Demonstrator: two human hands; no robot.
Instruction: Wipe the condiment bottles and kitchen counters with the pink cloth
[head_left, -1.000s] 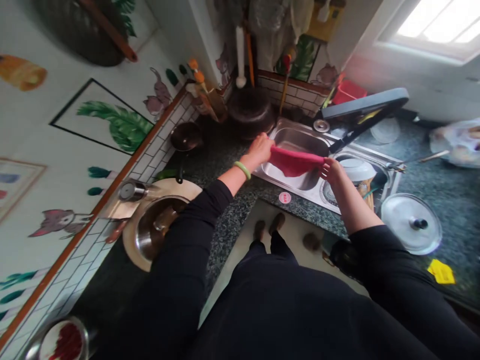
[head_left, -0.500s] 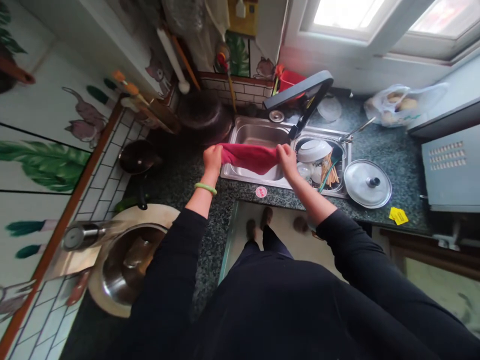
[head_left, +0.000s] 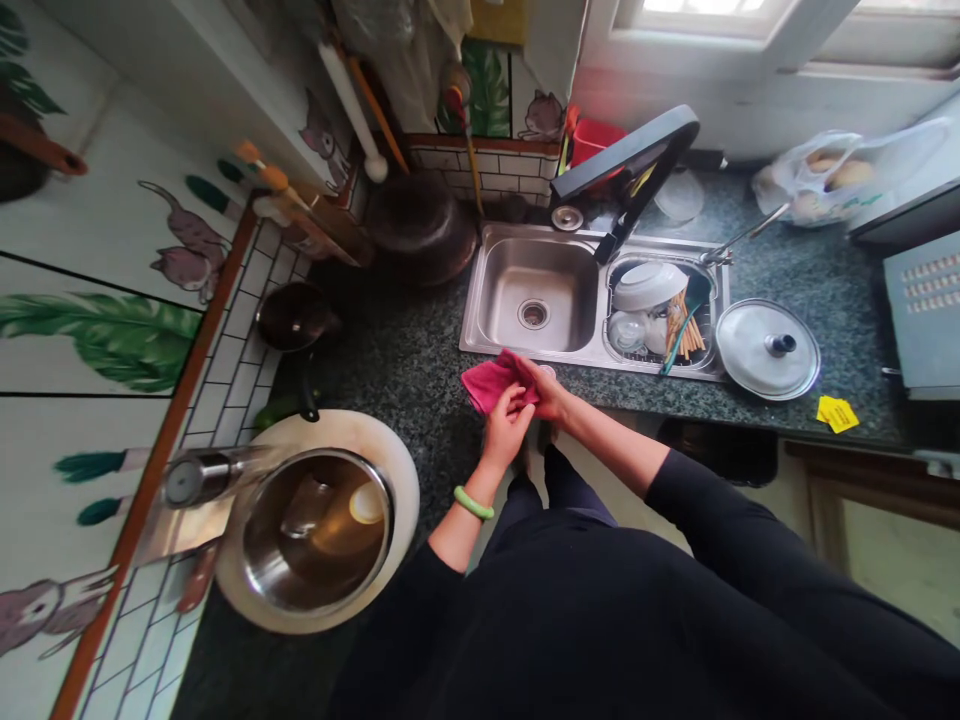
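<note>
A crumpled dark pink cloth (head_left: 486,383) is bunched between my two hands, just in front of the sink's near edge. My right hand (head_left: 547,396) grips it from the right side, partly under its folds. My left hand (head_left: 507,430), below a pale green bangle (head_left: 474,503), has its fingers bent against the cloth's near side, close to the right hand. Some fingertips are hidden in the fabric. Beyond the hands, the steel sink basin (head_left: 499,285) shows its drain (head_left: 533,315).
The right basin has a white bowl (head_left: 649,286) and chopsticks (head_left: 686,325). A black faucet (head_left: 626,200) arches over the sink. A pot lid (head_left: 757,365) lies to the right. On the left, a steel pot (head_left: 262,560) stands on a round board (head_left: 405,480) near a cleaver (head_left: 199,580).
The cloth was stretched wide over the left basin between both hands. The hands have come together and back toward my body, bunching it. The view has shifted slightly.
</note>
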